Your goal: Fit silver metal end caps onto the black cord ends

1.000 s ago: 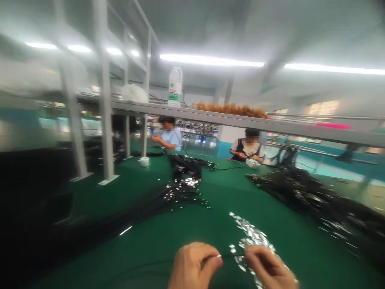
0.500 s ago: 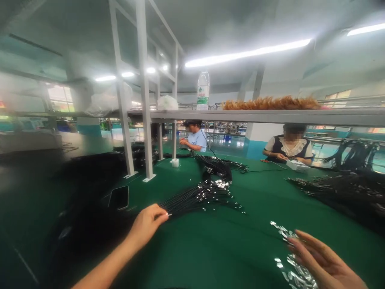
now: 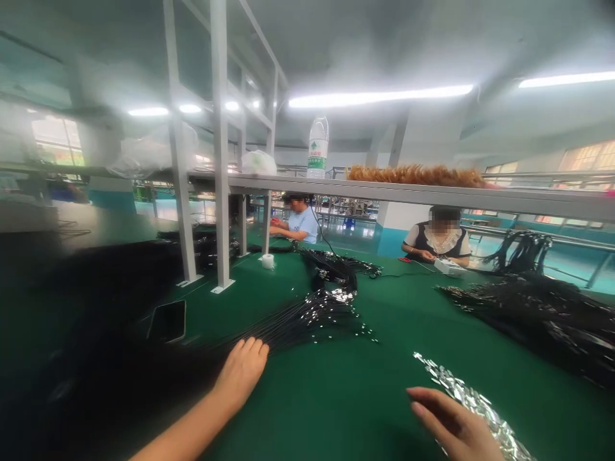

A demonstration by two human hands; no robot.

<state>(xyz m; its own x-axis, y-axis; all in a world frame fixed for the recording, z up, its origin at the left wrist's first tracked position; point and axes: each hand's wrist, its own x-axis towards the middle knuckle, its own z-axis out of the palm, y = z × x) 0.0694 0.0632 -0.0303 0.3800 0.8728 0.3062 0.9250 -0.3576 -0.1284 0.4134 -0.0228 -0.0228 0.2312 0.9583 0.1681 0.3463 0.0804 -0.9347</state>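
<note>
Head view: left hand (image 3: 241, 370) on black cords (image 3: 283, 326), fingers curled down; cannot tell whether any cord is gripped. Cords lie across green table (image 3: 336, 400), shiny ends fanned toward middle. Right hand (image 3: 456, 424) half open, thumb and fingers parted, holding nothing visible, beside pile of metal bits (image 3: 480, 404). Phone (image 3: 168, 321) left of cords. White roll (image 3: 268, 261) near rack post (image 3: 220, 153). Bottle (image 3: 318, 148) upright on shelf (image 3: 365, 188). Two co-workers (image 3: 303, 224) beyond table.

Left hand (image 3: 244, 368) and forearm (image 3: 195, 421) are bare — right hand (image 3: 468, 430) bare too.
</note>
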